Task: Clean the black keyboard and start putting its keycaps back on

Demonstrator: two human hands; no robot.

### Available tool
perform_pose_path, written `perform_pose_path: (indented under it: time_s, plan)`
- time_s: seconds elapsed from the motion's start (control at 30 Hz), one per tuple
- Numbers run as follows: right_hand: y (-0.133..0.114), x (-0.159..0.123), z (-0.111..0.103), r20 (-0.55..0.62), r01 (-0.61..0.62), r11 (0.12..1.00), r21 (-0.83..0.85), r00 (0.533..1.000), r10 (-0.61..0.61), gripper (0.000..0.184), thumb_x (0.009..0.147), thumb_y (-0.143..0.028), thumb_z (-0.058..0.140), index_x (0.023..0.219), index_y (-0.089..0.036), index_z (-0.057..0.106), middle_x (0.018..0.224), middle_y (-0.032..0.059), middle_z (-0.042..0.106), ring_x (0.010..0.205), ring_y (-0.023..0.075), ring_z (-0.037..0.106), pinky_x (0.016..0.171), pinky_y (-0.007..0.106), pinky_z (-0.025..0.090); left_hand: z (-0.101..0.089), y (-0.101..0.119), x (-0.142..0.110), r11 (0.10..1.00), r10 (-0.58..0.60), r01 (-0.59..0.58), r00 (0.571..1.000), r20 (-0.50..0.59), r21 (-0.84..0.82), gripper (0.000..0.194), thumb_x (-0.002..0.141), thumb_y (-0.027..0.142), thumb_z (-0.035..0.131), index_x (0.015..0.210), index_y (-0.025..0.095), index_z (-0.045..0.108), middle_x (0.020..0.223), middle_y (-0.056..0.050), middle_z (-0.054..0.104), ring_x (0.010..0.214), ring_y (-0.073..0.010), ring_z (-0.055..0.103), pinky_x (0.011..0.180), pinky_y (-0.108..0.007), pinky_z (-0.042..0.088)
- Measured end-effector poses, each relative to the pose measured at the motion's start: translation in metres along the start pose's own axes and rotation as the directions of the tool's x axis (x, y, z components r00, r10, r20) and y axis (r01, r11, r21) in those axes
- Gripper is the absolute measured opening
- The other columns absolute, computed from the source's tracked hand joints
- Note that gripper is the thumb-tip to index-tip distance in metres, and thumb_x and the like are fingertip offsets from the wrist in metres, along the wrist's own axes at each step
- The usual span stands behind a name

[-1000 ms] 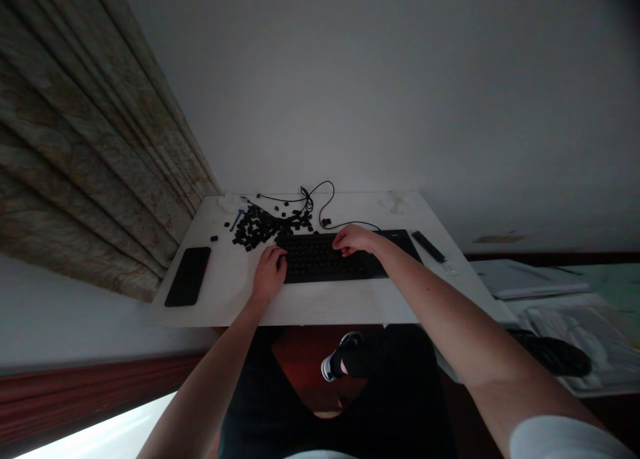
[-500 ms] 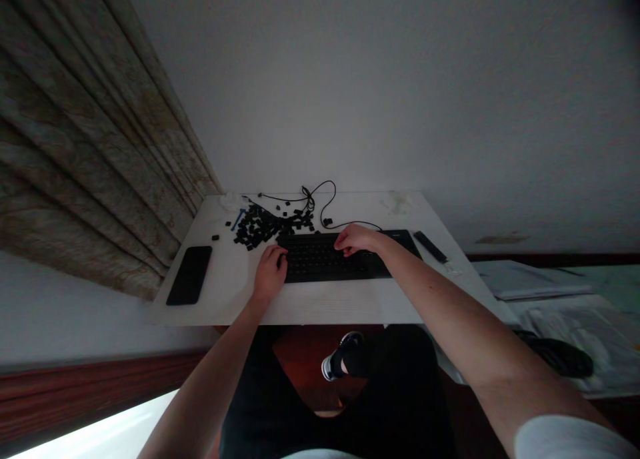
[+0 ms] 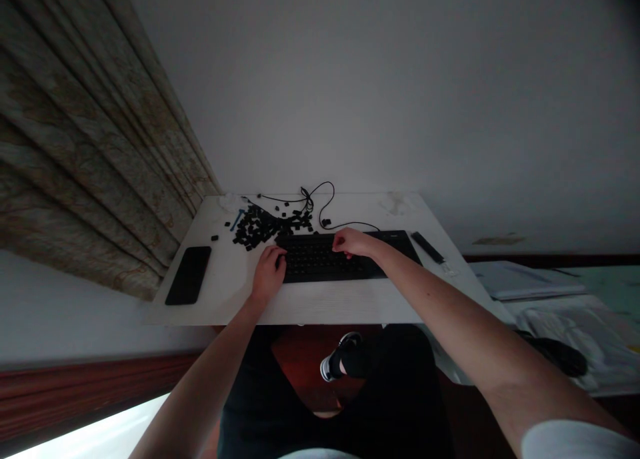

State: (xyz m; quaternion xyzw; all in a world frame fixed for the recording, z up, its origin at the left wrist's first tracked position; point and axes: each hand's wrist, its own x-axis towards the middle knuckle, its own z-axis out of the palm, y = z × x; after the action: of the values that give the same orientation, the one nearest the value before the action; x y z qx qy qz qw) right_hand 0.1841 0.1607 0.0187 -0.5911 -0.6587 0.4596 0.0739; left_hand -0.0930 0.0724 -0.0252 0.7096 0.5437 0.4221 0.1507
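A black keyboard lies flat on the white table. My left hand is at its left end, fingers and thumb bent around the edge. Over the upper middle of the keys, my right hand has its fingers pinched together, and whatever they may hold is too small to make out. Just behind my left hand spreads a heap of loose black keycaps. At the heap's left side lies a blue tool.
The keyboard's black cable loops along the back of the table. A black phone lies at the left, and a dark bar-shaped piece at the right. Curtains hang on the left; papers are stacked at the right.
My right hand stays above the same part of the keyboard, with its pinched fingers turned slightly. My left hand keeps its place at the keyboard's left end. The view has shifted a little.
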Motion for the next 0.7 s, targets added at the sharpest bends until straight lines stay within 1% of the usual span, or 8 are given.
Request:
perform_pose_path:
  time_s: [0.13,0.23,0.37,0.47,0.53,0.6,0.7]
  plan:
    - [0.003,-0.001,-0.001,0.014,0.028,0.999,-0.023,1.0,-0.028,0.01,0.082,-0.017,0.071,0.076,-0.016,0.064,0.058,-0.0027,0.057,0.044,0.0073,0.049,0.044,0.019,0.044,-0.002,-0.001,0.002,1.0,-0.018,0.017,1.0,-0.008,-0.016,0.021,0.089,0.011,0.051,0.099,0.023,0.065,0.107,-0.006,0.062,0.107,-0.0215,0.062,0.1,-0.042,0.051]
    - [0.004,-0.003,-0.002,0.04,0.046,0.999,-0.016,0.998,-0.045,0.011,0.083,-0.017,0.069,0.075,-0.016,0.061,0.057,-0.0039,0.055,0.044,0.007,0.048,0.043,0.018,0.042,-0.008,-0.005,0.006,0.999,-0.029,0.029,0.999,-0.017,-0.02,0.019,0.089,0.012,0.051,0.096,0.022,0.066,0.104,-0.006,0.063,0.102,-0.0208,0.063,0.097,-0.041,0.053]
    - [0.007,-0.008,-0.001,0.018,0.096,0.995,-0.022,0.995,-0.095,0.01,0.084,-0.019,0.069,0.077,-0.016,0.062,0.064,-0.0022,0.059,0.045,0.0061,0.046,0.042,0.017,0.04,-0.026,-0.02,0.014,0.996,-0.078,0.08,0.993,-0.083,0.025,0.019,0.089,0.013,0.05,0.095,0.021,0.067,0.1,-0.006,0.065,0.094,-0.0201,0.064,0.089,-0.038,0.055]
    - [0.009,-0.011,0.002,-0.019,0.102,0.994,-0.037,0.994,-0.103,0.01,0.084,-0.021,0.07,0.079,-0.016,0.063,0.071,0.0008,0.064,0.048,0.0067,0.048,0.043,0.018,0.04,-0.042,-0.032,0.023,0.991,-0.112,0.122,0.983,-0.142,0.06,0.019,0.088,0.014,0.051,0.096,0.02,0.067,0.097,-0.006,0.066,0.091,-0.0201,0.064,0.085,-0.038,0.055]
    - [0.01,-0.012,0.004,-0.043,0.094,0.995,-0.04,0.994,-0.096,0.011,0.083,-0.023,0.071,0.079,-0.016,0.064,0.074,0.0022,0.066,0.05,0.0072,0.049,0.044,0.018,0.041,-0.049,-0.036,0.027,0.988,-0.131,0.144,0.977,-0.171,0.063,0.018,0.088,0.014,0.052,0.095,0.02,0.068,0.097,-0.006,0.067,0.089,-0.0196,0.065,0.083,-0.037,0.055]
    - [0.01,-0.013,0.005,-0.057,0.091,0.996,-0.02,0.994,-0.092,0.012,0.083,-0.024,0.071,0.08,-0.015,0.065,0.075,0.0026,0.066,0.05,0.0072,0.049,0.045,0.018,0.042,-0.051,-0.034,0.027,0.987,-0.141,0.151,0.976,-0.164,0.049,0.018,0.089,0.015,0.052,0.096,0.019,0.067,0.097,-0.006,0.067,0.088,-0.0188,0.065,0.082,-0.035,0.055]
    - [0.013,-0.014,0.006,-0.045,0.102,0.994,0.028,0.994,-0.101,0.012,0.085,-0.026,0.07,0.084,-0.015,0.066,0.074,0.0013,0.065,0.049,0.0064,0.049,0.047,0.018,0.045,-0.041,-0.024,0.021,0.994,-0.104,0.106,0.992,-0.068,0.023,0.019,0.09,0.015,0.051,0.097,0.02,0.067,0.099,-0.006,0.067,0.091,-0.0182,0.065,0.083,-0.034,0.056]
